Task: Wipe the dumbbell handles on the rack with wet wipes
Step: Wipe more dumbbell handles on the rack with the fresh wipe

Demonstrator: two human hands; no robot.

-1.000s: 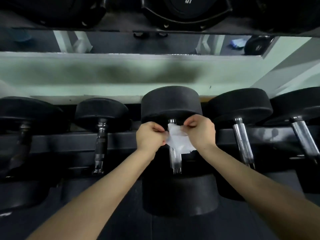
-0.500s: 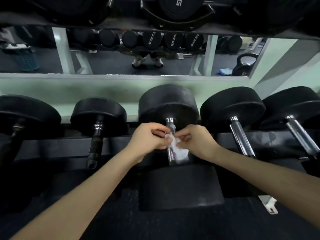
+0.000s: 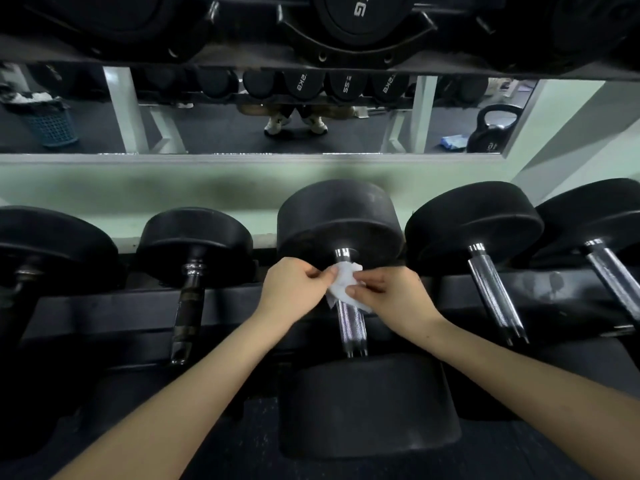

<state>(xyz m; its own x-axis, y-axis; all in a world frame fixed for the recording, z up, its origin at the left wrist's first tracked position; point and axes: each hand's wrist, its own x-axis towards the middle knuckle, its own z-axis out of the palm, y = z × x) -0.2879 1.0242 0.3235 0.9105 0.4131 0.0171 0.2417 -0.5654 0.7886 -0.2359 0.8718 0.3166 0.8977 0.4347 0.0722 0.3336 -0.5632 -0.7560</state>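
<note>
Head view: hands [image 3: 292,289] [image 3: 393,294] and wet wipe [image 3: 343,284] cover the upper handle [image 3: 351,329].

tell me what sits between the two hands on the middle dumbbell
In the head view, the white wet wipe, bunched over the top of the chrome handle; the left hand and right hand each pinch it.
</note>
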